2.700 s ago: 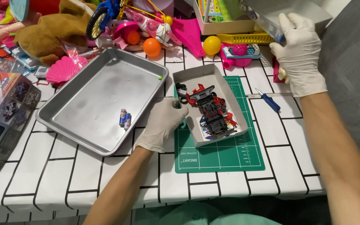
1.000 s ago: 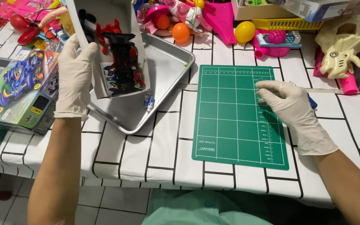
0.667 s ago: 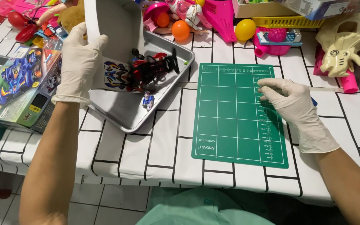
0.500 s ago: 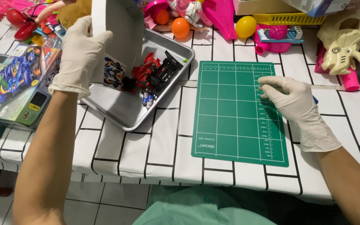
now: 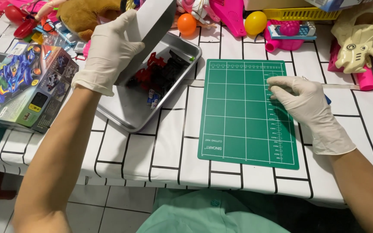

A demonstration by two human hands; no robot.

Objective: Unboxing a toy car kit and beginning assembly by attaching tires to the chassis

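My left hand, in a white glove, grips a grey cardboard box tray and holds it upturned over the metal baking tray. Red and black toy car parts lie in the metal tray under the tilted box, with small blue and white pieces beside them. My right hand, also gloved, rests with its fingers bent on the right side of the green cutting mat. A blue tool partly shows behind that hand.
A printed toy car box lies at the left. Along the back edge are a plush toy, an orange ball, a yellow ball, pink toys and a cream dinosaur toy. The white tiled table ends near me.
My left hand lifted the box tray off the mat, carried it left over the metal tray and tipped it; the car parts slid out into the metal tray. My right hand settled on the mat.
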